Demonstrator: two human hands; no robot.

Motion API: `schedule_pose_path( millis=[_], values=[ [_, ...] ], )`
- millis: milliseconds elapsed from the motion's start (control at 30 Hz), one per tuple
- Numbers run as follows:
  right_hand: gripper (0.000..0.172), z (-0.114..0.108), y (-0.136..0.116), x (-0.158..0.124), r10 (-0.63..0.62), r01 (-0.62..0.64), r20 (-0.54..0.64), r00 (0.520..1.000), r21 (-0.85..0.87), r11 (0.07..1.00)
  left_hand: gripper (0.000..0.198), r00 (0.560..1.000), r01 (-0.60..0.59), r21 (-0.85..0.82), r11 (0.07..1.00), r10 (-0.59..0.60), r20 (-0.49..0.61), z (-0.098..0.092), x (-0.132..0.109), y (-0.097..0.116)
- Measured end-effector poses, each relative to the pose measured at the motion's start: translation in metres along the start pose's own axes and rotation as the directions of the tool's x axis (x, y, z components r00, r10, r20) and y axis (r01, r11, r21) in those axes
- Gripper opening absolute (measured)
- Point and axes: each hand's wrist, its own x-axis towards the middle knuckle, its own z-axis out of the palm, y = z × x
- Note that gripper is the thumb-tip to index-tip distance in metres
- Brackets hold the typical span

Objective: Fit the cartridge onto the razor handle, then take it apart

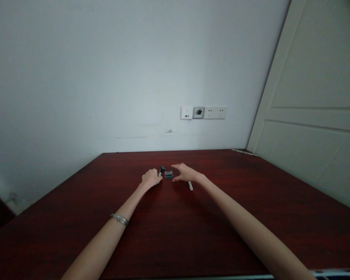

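My left hand [151, 177] is closed around the handle of a small razor [162, 169], whose dark head points up and away from me. Just right of it a small clear case with dark strips [168, 175] lies on the dark red table [169, 241]. My right hand [184, 173] is at the right side of the case, thumb and fingers apart, with nothing between them. A thin white handle [190, 186] sticks out from beneath or behind my right hand; its far end is hidden.
Behind the table rises a pale wall with a row of sockets and switches [210, 112]. A thin pale strip [244, 152] lies at the back right corner, near a white panelled door [315, 112].
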Motion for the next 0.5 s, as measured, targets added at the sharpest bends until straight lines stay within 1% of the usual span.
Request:
schedule_pose_path(
  millis=[67,167,267,400,500],
  values=[
    [0.077,0.008,0.002,0.008,-0.059,0.058,0.035,0.998,0.040,0.998,0.029,1.000,-0.006,0.012,1.000,0.006,-0.004,0.000,-0.001,0.001],
    [0.070,0.018,0.005,0.017,-0.110,0.105,0.084,0.990,0.053,0.993,0.030,1.000,-0.016,0.031,0.999,0.016,-0.013,0.000,-0.002,0.003],
    [0.064,0.021,0.006,0.023,-0.112,0.109,0.104,0.988,0.031,0.994,0.030,0.999,-0.024,0.051,0.998,0.026,-0.023,0.000,-0.003,0.004],
    [0.056,0.020,0.009,0.026,-0.130,0.131,0.082,0.988,0.001,0.991,0.029,0.999,-0.038,0.054,0.998,0.039,-0.033,0.001,-0.003,0.003],
    [0.057,0.020,0.014,0.024,-0.112,0.114,0.078,0.991,-0.021,0.993,0.027,0.998,-0.045,0.041,0.998,0.046,-0.039,0.001,-0.004,0.003]
  ],
)
